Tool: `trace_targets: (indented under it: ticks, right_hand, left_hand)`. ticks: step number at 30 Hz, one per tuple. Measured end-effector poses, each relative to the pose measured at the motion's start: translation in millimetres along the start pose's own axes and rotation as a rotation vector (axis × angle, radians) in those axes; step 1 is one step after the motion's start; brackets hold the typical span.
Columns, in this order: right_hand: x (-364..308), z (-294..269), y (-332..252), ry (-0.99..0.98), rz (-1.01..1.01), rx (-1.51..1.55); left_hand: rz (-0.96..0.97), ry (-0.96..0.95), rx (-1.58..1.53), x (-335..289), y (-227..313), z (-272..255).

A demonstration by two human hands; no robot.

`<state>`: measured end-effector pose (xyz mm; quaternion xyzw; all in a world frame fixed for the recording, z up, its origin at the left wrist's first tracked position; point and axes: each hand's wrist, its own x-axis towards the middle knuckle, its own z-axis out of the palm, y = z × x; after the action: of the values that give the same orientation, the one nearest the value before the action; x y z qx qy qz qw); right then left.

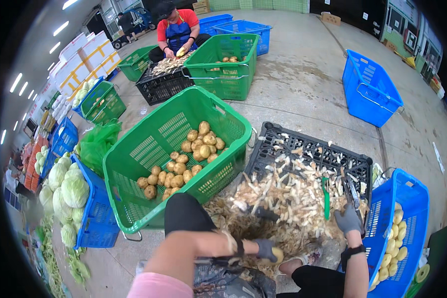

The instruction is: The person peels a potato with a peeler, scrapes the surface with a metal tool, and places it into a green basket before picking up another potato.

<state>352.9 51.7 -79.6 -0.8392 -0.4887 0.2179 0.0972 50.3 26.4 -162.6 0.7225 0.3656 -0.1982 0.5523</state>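
Observation:
My left hand [266,249], in a grey glove, is closed around a pale peeled potato [278,256], low between my knees. My right hand [349,221], also grey-gloved, is at the right side of the black crate [310,145], its fingers closed at the lower end of a long, narrow metal knife [353,190]. The glove hides the gripped end. A green-handled tool [326,198] lies on the potato peelings [293,198] heaped over the crate. Left of the crate, a green basket [176,118] holds several unpeeled potatoes [179,169].
At my right, a blue basket [413,198] holds peeled potatoes [393,248]. Another blue basket [370,87] stands farther right. Cabbages [67,186] fill a blue basket [98,211] on the left. Ahead, a person [178,32] in a blue apron works over peelings beside another green basket [226,74].

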Motion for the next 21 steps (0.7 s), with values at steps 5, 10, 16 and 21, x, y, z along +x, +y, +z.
trace_targets:
  ticks: [5, 10, 16, 21]
  right_hand:
    - [15.3, 29.4, 31.0, 0.086, -0.211, -0.176]
    - [12.3, 22.0, 6.5, 0.133, -0.072, -0.146]
    - [10.5, 21.1, -16.6, -0.043, -0.129, -0.038]
    - [10.6, 35.5, -36.3, -0.083, -0.135, -0.137]
  left_hand:
    - [0.183, -0.08, -1.294, -119.8, 59.6, -62.9]
    - [0.342, 0.054, -1.365, -156.6, 38.1, -78.0]
    - [0.384, 0.152, -1.419, -124.4, 17.2, -80.1]
    - [0.344, 0.162, -1.445, -127.2, 37.5, -93.8]
